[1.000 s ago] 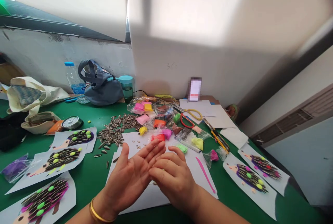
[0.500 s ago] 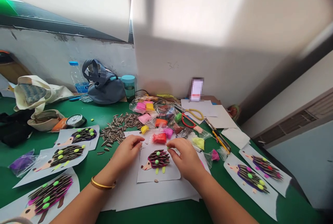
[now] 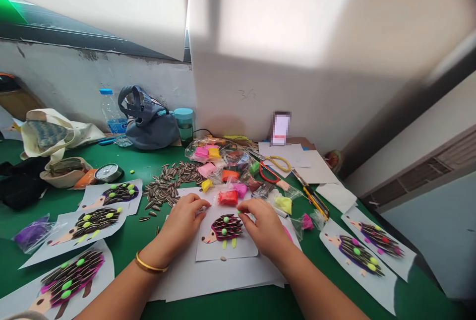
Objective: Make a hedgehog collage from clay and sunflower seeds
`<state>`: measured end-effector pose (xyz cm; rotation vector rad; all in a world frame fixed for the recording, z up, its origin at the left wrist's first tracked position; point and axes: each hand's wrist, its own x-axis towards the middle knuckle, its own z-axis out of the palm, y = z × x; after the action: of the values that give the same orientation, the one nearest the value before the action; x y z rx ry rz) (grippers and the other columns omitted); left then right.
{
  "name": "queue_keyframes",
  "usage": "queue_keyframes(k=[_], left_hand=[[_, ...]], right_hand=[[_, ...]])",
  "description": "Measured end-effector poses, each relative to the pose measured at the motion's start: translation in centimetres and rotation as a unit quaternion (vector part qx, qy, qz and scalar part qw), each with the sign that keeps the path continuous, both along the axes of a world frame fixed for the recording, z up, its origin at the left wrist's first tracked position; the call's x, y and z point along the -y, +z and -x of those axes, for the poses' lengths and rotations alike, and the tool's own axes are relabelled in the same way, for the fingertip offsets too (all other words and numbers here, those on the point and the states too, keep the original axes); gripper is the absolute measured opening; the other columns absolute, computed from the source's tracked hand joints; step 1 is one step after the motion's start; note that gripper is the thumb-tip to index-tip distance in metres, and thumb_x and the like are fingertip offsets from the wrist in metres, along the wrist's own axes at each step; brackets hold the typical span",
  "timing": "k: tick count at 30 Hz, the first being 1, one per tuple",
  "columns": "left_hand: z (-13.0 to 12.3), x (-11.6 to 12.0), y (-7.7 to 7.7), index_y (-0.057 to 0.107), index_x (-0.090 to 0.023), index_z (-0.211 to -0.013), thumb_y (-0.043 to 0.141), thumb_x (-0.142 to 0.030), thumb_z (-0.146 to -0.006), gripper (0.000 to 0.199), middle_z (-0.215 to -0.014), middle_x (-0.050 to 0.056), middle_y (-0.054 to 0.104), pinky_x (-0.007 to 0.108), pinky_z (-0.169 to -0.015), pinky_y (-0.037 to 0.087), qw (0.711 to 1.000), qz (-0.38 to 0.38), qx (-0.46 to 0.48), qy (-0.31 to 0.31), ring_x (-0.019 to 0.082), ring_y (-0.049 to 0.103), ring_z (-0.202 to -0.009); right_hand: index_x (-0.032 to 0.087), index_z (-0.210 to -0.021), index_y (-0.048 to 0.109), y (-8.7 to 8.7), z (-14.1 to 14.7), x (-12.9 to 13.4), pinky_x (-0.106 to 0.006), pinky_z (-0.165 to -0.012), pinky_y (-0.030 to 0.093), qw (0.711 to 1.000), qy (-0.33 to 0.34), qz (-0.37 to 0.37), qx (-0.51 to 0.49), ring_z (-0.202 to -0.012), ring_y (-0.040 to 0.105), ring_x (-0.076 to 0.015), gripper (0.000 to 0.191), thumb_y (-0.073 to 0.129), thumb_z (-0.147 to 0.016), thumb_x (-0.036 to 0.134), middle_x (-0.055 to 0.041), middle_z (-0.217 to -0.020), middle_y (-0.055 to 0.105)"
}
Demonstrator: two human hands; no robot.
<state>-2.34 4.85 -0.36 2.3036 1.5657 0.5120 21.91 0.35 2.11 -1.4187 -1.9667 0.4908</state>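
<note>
A small hedgehog picture [image 3: 226,228] on a white card [image 3: 245,250] lies in front of me, with sunflower-seed spines, green dots and two yellow-green legs. Between the thumb and finger of my right hand [image 3: 266,225], a tiny bit of green clay [image 3: 239,212] shows at the picture's upper right edge. My left hand [image 3: 186,218] hovers over the card's upper left edge, thumb and fingers a little apart, with nothing visible in them. Just below the legs rests a single seed [image 3: 223,258]. White sheets [image 3: 208,280] are stacked beneath the card.
Sunflower seeds [image 3: 167,183] lie heaped behind my left hand. Bagged clay [image 3: 227,197], red-handled scissors [image 3: 268,173] and a yellow cutter [image 3: 312,196] sit beyond my right. Other hedgehog cards [image 3: 94,273] flank both sides. A blue bag [image 3: 150,126] stands at the back.
My left hand has shifted slightly right, closer to the picture. My right hand has moved a touch left, the green clay still in its fingertips.
</note>
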Motion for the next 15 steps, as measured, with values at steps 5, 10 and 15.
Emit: queue_keyframes(k=[5, 10, 15], left_hand=[[-0.07, -0.03, 0.03, 0.071, -0.025, -0.106, 0.054, -0.021, -0.086, 0.026, -0.107, 0.008, 0.061, 0.042, -0.094, 0.044, 1.000, 0.000, 0.006, 0.001, 0.026, 0.055, -0.105], [-0.09, 0.12, 0.21, 0.071, -0.023, -0.105, 0.053, -0.021, -0.086, 0.027, -0.106, 0.008, 0.062, 0.042, -0.094, 0.044, 1.000, -0.002, 0.006, -0.002, 0.026, 0.055, -0.104], [-0.10, 0.18, 0.23, 0.070, -0.024, -0.106, 0.054, -0.020, -0.086, 0.026, -0.106, 0.008, 0.062, 0.042, -0.094, 0.044, 1.000, -0.009, 0.010, -0.004, 0.026, 0.056, -0.104]], right_hand=[[0.024, -0.093, 0.065, 0.11, 0.06, -0.10, -0.033, -0.080, 0.041, 1.000, 0.001, 0.010, 0.003, -0.088, 0.060, -0.0189, 0.016, 0.059, -0.085, 0.011, -0.0006, -0.094, 0.070], [0.023, -0.092, 0.065, 0.24, 0.07, -0.01, -0.031, -0.078, 0.043, 1.000, 0.002, 0.026, 0.007, -0.086, 0.061, -0.0178, 0.017, 0.060, -0.083, 0.009, -0.0002, -0.092, 0.070], [0.023, -0.093, 0.067, 0.15, -0.09, 0.05, -0.031, -0.078, 0.044, 0.999, 0.011, 0.043, 0.013, -0.087, 0.062, -0.0179, 0.018, 0.060, -0.083, 0.010, -0.0005, -0.092, 0.070]])
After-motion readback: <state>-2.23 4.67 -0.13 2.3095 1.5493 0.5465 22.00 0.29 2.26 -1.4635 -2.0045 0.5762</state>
